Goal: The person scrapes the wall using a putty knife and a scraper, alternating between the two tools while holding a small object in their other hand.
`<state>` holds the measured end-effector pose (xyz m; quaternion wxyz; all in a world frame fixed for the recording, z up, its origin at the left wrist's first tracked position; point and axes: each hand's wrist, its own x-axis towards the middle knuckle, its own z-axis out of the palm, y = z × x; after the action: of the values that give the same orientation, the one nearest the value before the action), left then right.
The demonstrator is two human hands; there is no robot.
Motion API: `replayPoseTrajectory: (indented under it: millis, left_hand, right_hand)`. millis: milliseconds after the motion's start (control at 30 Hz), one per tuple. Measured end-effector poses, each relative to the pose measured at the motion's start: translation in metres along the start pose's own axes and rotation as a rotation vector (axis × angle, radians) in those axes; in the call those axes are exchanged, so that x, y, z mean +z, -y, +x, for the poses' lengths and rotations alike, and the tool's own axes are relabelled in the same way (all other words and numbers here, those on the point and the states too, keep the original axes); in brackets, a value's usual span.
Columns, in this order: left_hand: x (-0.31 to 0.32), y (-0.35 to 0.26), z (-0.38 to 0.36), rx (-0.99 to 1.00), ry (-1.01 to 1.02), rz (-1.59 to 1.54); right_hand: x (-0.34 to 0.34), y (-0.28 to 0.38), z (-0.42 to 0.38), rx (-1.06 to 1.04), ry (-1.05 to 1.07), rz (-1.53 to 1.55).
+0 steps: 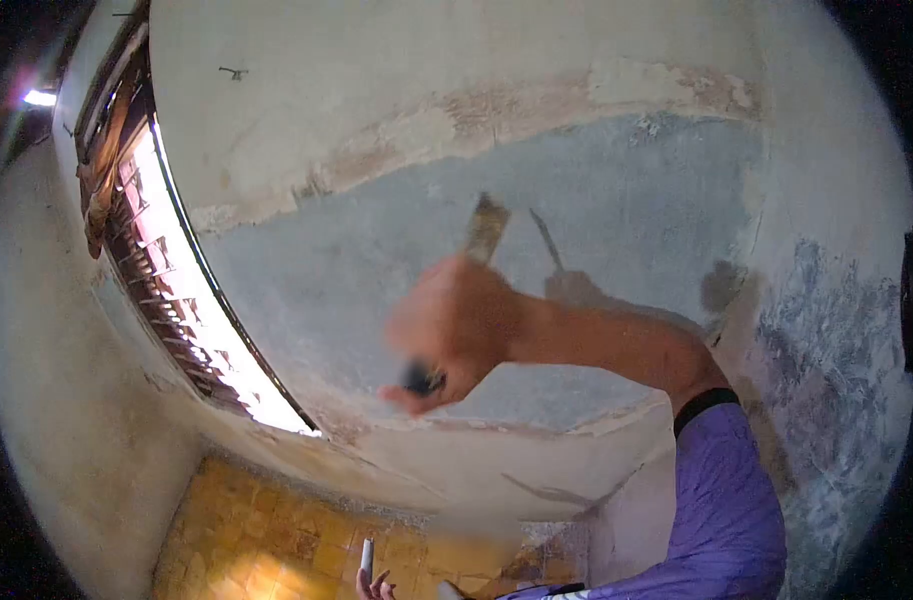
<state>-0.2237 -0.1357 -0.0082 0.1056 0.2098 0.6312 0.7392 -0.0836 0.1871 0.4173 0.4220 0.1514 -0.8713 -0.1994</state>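
Note:
My right hand (456,325), blurred by motion, is closed around the handle of a scraper. The black handle end (423,377) pokes out below my fingers. Above the fist rises the worn, flat scraper blade (487,230), pointing up in front of the wall's blue-grey patch (626,200). A thin shadow of the tool falls on that patch, to the right of the blade. At the bottom edge, my left hand (376,588) shows only in part, its fingers curled at a short whitish stick (367,554) that stands upright; I cannot tell what it is.
Ragged bands of bare plaster (516,105) border the blue-grey patch. At the left is a bright slatted window (196,290) with a brown cloth (98,195) hanging at its upper end. A nail (233,73) sticks out of the upper wall. Yellow tiles (266,510) cover the floor below.

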Motion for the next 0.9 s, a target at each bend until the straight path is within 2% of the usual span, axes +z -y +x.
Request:
replayPoseTrajectory:
  millis: [67,167,200,300,400,467,567,600,700,900]
  left_hand:
    - [0.007,-0.004,0.002,-0.015,0.014,0.008]
    - [0.018,-0.019,0.001,0.049,0.051,-0.017]
    - [0.021,-0.023,0.001,0.038,0.059,-0.028]
    - [0.023,-0.025,0.000,0.005,0.040,-0.026]
    - [0.018,-0.019,0.002,0.047,0.055,0.000]
    - [0.016,-0.026,-0.001,0.014,0.038,0.001]
    - [0.011,-0.039,-0.004,-0.028,0.022,0.043]
    - [0.011,-0.042,-0.006,-0.044,0.015,0.058]
    - [0.008,-0.045,-0.008,-0.073,0.002,0.059]
    - [-0.017,-0.001,-0.001,0.033,0.016,0.075]
  right_hand:
    - [0.006,0.012,0.011,-0.121,0.063,0.031]
    - [0.003,-0.026,0.011,-0.045,0.258,-0.030]
    - [0.006,-0.073,0.007,0.095,0.276,0.069]
    - [0.013,-0.061,0.016,-0.002,0.179,-0.048]
    - [0.019,-0.015,0.016,-0.085,0.283,0.013]
    - [0.023,-0.019,0.014,-0.140,0.305,-0.019]
    - [0.008,-0.070,0.012,-0.003,0.274,-0.119]
    - [0.011,-0.064,0.013,-0.030,0.231,-0.171]
    - [0.019,-0.049,0.009,-0.017,0.342,-0.153]
    - [0.035,-0.035,-0.005,-0.020,0.316,-0.084]
